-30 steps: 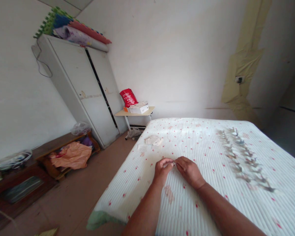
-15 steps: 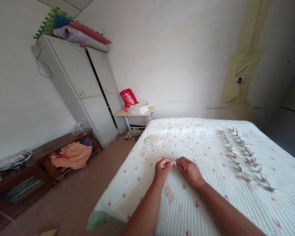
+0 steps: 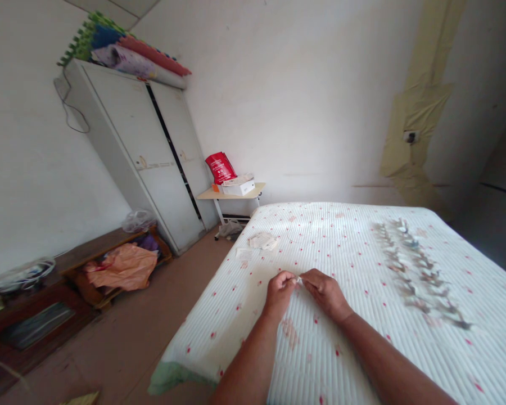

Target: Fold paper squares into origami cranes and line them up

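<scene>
Over the middle of the bed, my left hand [image 3: 279, 291] and my right hand [image 3: 324, 292] meet, fingertips nearly touching. Both pinch a small whitish piece of folded paper [image 3: 299, 279], mostly covered by the fingers. Its exact shape is too small to tell. Beyond my left hand lies a little pile of thin printed paper pieces [image 3: 263, 241], with a single pale slip [image 3: 243, 253] beside it. To the right of my right hand, several small grey-and-white folded shapes [image 3: 427, 275] stand in two slanting rows, blurred in detail.
The bed [image 3: 346, 360] has a white ribbed cover with red dots. Behind it, a small table [image 3: 208, 194] bears a red bag [image 3: 220, 167] and a white box [image 3: 239, 187]. A grey cabinet [image 3: 122, 129] and a low wooden unit [image 3: 82, 247] stand on the left.
My fingers have shifted very slightly around the small piece of folded paper. Everything else stays in place.
</scene>
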The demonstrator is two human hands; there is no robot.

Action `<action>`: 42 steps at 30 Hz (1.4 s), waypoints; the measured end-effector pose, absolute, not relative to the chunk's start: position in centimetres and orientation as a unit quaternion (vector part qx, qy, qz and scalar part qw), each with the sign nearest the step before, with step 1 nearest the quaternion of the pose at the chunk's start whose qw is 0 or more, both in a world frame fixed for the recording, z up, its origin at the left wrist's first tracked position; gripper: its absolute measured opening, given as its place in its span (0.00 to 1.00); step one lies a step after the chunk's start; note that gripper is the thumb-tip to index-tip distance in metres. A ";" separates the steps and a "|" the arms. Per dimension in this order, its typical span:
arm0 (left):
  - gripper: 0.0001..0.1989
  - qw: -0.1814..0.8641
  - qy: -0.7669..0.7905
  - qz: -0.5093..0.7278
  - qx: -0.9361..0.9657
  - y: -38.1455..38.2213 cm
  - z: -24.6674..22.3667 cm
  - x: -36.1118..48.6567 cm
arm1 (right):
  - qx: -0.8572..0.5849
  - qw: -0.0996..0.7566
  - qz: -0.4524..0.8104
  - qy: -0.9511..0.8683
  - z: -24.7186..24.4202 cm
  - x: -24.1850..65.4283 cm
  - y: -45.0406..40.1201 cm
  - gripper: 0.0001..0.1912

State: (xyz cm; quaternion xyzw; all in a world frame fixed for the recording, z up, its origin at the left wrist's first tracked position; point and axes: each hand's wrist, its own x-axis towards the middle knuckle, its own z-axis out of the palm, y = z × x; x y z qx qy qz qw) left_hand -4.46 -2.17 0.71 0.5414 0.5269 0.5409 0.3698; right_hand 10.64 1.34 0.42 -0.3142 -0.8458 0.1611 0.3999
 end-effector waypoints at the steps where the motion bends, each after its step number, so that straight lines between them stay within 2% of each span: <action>1: 0.08 0.363 0.529 0.541 0.544 -2.2 0.7 -4.4 | -0.314 0.401 0.161 -0.845 0.4 10.7 1.4 0.15; 9: 0.06 0.340 0.535 0.538 0.557 -2.3 0.7 -4.3 | -0.342 0.392 0.166 -0.837 0.4 10.7 1.3 0.15; 16: 0.06 0.327 0.535 0.535 0.566 -2.1 0.3 -4.3 | -0.417 0.411 0.198 -0.786 0.5 10.4 1.0 0.08; 20: 0.06 0.319 0.532 0.535 0.574 -2.1 0.3 -4.2 | -0.404 0.402 0.204 -0.796 1.0 10.3 0.5 0.06; 32: 0.05 0.311 0.532 0.533 0.579 -2.2 0.5 -4.2 | -0.384 0.395 0.201 -0.810 0.8 10.4 0.9 0.11; 42: 0.05 0.323 0.529 0.539 0.571 -2.2 0.6 -4.2 | -0.368 0.422 0.206 -0.803 0.9 10.4 0.9 0.10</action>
